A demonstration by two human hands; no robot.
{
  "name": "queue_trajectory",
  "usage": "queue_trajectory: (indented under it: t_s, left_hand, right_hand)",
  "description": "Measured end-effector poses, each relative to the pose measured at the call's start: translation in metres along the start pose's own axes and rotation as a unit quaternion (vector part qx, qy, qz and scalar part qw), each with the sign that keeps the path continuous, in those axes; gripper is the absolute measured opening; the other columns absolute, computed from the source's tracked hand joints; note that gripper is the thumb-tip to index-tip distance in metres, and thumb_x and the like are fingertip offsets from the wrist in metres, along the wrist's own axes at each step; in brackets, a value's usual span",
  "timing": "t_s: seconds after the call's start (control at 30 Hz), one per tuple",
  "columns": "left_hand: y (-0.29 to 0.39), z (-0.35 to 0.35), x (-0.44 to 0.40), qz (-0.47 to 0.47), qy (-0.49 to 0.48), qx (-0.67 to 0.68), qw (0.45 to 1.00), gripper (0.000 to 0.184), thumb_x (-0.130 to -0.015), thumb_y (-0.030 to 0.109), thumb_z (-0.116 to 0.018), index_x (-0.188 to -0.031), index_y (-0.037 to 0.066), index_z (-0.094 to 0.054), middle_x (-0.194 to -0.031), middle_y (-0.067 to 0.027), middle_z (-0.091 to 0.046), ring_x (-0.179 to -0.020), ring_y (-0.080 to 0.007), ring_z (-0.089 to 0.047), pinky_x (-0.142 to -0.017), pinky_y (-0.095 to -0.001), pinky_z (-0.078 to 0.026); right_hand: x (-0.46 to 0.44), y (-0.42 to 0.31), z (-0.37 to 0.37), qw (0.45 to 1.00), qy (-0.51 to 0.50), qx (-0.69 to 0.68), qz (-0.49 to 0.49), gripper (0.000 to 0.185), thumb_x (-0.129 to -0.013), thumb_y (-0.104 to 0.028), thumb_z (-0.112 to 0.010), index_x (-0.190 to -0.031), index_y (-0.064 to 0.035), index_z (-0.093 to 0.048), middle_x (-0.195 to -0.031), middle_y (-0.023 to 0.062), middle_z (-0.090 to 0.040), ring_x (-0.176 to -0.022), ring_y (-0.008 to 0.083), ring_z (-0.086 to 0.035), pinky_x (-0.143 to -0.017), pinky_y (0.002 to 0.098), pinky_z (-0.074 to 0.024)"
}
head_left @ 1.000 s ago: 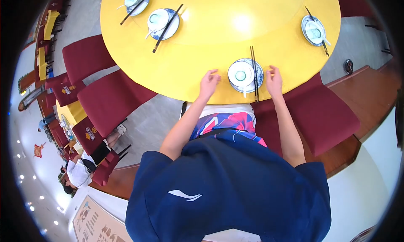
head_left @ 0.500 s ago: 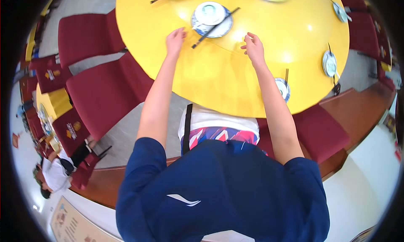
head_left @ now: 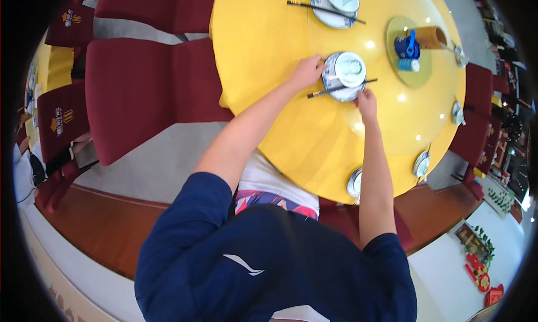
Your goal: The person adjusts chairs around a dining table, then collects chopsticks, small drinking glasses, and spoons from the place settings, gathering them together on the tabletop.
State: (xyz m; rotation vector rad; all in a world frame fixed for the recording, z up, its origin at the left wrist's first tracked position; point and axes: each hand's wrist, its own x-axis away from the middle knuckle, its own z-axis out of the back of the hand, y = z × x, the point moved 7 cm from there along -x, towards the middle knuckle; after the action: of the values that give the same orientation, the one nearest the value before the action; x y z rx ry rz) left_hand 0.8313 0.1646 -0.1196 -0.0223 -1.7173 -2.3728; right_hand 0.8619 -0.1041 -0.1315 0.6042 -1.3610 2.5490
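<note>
A blue-and-white plate (head_left: 344,96) lies near the edge of the round table, with a white bowl (head_left: 351,69) on it. Black chopsticks (head_left: 319,93) cross the plate's near side. At the plate's left rim, my left hand (head_left: 307,71) has its fingers closed on the edge. My right hand (head_left: 367,105) pinches the rim at the lower right, close to one end of the chopsticks; some of its fingertips are hidden.
Another setting with a plate (head_left: 333,21) and chopsticks lies farther along the yellow tablecloth (head_left: 263,31). A turntable (head_left: 417,78) carries a blue container (head_left: 407,46) and a brown holder (head_left: 430,37). Maroon chairs (head_left: 129,98) stand at the left.
The view has swung, showing the turntable more fully. Both hands, earlier apart from the plate and over the tablecloth, have come to its rim and closed on it.
</note>
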Motion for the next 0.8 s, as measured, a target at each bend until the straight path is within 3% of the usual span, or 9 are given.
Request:
queue_trajectory:
  t_s: [0.23,0.3,0.43,0.5,0.8]
  left_hand:
    - [-0.008,0.032,0.025,-0.05,0.052,0.117,0.99,0.023,-0.091,0.018,-0.063,-0.108,0.002,-0.063,-0.066,-0.0119,-0.062,-0.055,-0.0185,-0.053,-0.053,-0.034,-0.042]
    - [-0.024,0.048,0.038,0.025,-0.014,0.044,0.999,0.024,-0.092,0.017,-0.062,-0.11,0.001,-0.063,-0.07,-0.0122,-0.064,-0.057,-0.0176,-0.055,-0.055,-0.032,-0.044]
    - [-0.037,0.092,0.066,0.013,0.007,0.059,0.998,0.024,-0.092,0.017,-0.062,-0.11,0.001,-0.062,-0.074,-0.0119,-0.067,-0.06,-0.0154,-0.057,-0.058,-0.03,-0.046]
    - [-0.048,0.11,0.076,0.066,0.005,0.058,0.996,0.023,-0.093,0.015,-0.061,-0.109,-0.001,-0.062,-0.085,-0.0188,-0.069,-0.071,-0.0244,-0.066,-0.065,-0.0337,-0.05]
    - [-0.066,0.154,0.08,0.06,-0.038,0.031,0.997,0.023,-0.093,0.013,-0.06,-0.11,-0.003,-0.062,-0.087,-0.0173,-0.071,-0.074,-0.0208,-0.067,-0.067,-0.0314,-0.05]
  right_hand:
    - [0.037,-0.004,-0.032,0.998,-0.026,-0.056,-0.018,0.014,-0.096,-0.014,-0.054,-0.101,-0.0016,-0.053,-0.078,0.0058,-0.064,-0.062,0.0128,-0.063,-0.057,0.0242,-0.0468]
    - [0.052,-0.011,-0.054,0.997,-0.036,-0.071,-0.026,0.012,-0.096,-0.012,-0.054,-0.099,-0.0017,-0.051,-0.079,0.0066,-0.064,-0.063,0.0137,-0.065,-0.058,0.025,-0.0485]
    - [0.085,-0.023,-0.098,0.995,-0.043,-0.084,-0.013,0.011,-0.096,-0.011,-0.053,-0.1,-0.0015,-0.049,-0.08,0.0076,-0.063,-0.064,0.0152,-0.066,-0.058,0.0261,-0.0502]
    - [0.096,-0.027,-0.118,0.994,-0.042,-0.099,-0.018,0.011,-0.096,-0.011,-0.053,-0.1,-0.0012,-0.049,-0.08,0.0079,-0.063,-0.064,0.0154,-0.066,-0.058,0.0261,-0.0504]
    - [0.114,-0.036,-0.174,0.992,-0.02,-0.119,-0.034,0.011,-0.094,-0.005,-0.055,-0.1,0.0022,-0.049,-0.082,0.0117,-0.064,-0.062,0.0185,-0.067,-0.055,0.0289,-0.052]
